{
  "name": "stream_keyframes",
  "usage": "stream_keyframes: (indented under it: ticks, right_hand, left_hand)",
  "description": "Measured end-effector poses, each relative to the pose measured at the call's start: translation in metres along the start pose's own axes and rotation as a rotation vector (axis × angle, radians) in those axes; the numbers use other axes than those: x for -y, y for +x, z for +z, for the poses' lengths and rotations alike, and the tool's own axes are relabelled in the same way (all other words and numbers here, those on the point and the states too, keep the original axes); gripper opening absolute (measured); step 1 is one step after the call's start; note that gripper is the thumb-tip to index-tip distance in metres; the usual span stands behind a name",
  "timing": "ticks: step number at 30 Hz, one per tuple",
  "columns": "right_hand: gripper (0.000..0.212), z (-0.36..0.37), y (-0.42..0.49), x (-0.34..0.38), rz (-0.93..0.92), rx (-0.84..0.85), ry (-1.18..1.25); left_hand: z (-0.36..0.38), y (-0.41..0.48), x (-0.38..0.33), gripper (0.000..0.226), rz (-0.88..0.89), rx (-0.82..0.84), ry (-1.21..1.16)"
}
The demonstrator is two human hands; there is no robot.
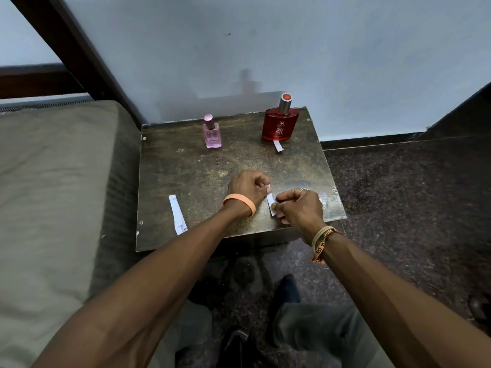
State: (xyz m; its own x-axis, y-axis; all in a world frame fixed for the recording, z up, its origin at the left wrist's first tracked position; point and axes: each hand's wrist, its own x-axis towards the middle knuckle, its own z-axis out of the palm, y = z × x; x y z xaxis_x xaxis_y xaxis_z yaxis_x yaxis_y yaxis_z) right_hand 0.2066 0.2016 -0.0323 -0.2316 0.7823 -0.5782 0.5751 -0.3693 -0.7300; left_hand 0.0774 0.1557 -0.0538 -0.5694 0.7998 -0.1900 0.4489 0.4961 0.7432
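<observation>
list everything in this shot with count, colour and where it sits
table: 1, dark worn brown, centre of view
cushion: 1, grey-beige, left of the table
red bottle: 1, red, silver collar, upright, table's far right
pink bottle: 1, pink, upright, table's far middle
short paper strip: 1, white, just in front of the red bottle
long paper strip: 1, white, flat by the table's near left edge
held paper strip: 1, white, above the table's near right part
left hand: 1, orange wristband, pinches the held strip's far end
right hand: 1, thread bands, pinches its near part

Table (180, 171): pink bottle (212, 134), red bottle (279, 123), paper strips (177, 215)
</observation>
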Motion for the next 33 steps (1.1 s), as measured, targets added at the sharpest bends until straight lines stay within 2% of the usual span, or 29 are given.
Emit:
stream_keyframes:
  ticks: [8,13,21,27,30,33]
  right_hand:
    - [0.014,0.008,-0.002,-0.009,-0.031,-0.076,-0.027]
    - [0.011,0.007,0.000,-0.013,-0.031,-0.137,0.050]
    - [0.011,0.002,-0.003,-0.010,-0.026,-0.112,0.032]
    - [0.008,-0.002,-0.014,0.001,-0.046,-0.108,0.022]
    - [0.006,0.005,-0.022,0.017,-0.178,-0.128,-0.052]
    - [0.014,0.021,-0.031,0.039,-0.316,-0.087,-0.111]
  left_hand:
    - [-0.002,-0.006,0.006,0.007,0.030,0.016,0.026]
    - [-0.002,-0.006,0.004,0.008,0.031,0.010,0.021]
    - [-0.007,-0.011,0.005,0.008,-0.003,0.004,-0.095]
    - [-0.046,-0.025,0.022,0.008,-0.013,-0.136,-0.155]
    - [-0.073,-0.030,0.037,0.008,-0.020,-0.299,-0.162]
    - [-0.097,-0.033,0.052,0.009,-0.035,-0.361,-0.113]
